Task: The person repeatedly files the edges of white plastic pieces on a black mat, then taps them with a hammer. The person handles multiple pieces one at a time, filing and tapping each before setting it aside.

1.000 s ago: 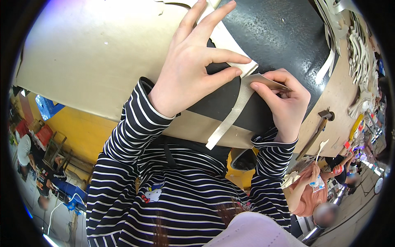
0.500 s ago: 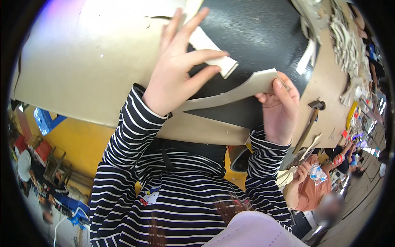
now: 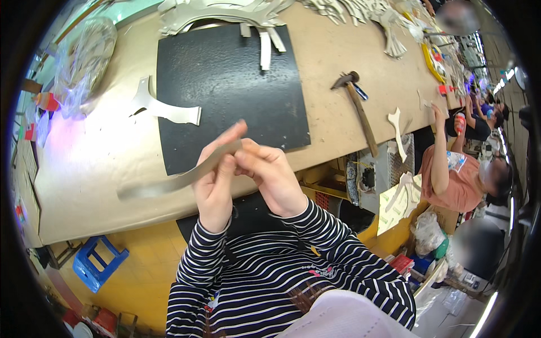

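Note:
A curved grey-beige strip, looking like cut leather or sheet material, is held up in front of me over the near table edge. Its right end is pinched between my left hand and my right hand, which meet there, thumbs near each other. The strip's left end hangs free and is blurred. Beyond my hands lies a black rubber-like mat. A white branched cut piece rests partly on the mat's left edge and partly on the tan table.
Heaped pale cut pieces lie at the mat's far edge. To the right are a hammer and another branched piece. A plastic bag stands far left, a blue stool below. A co-worker is at right.
My left hand has left the white piece and come to the strip's end beside my right hand. The strip is lifted and swung leftward. The view has shifted, showing more table.

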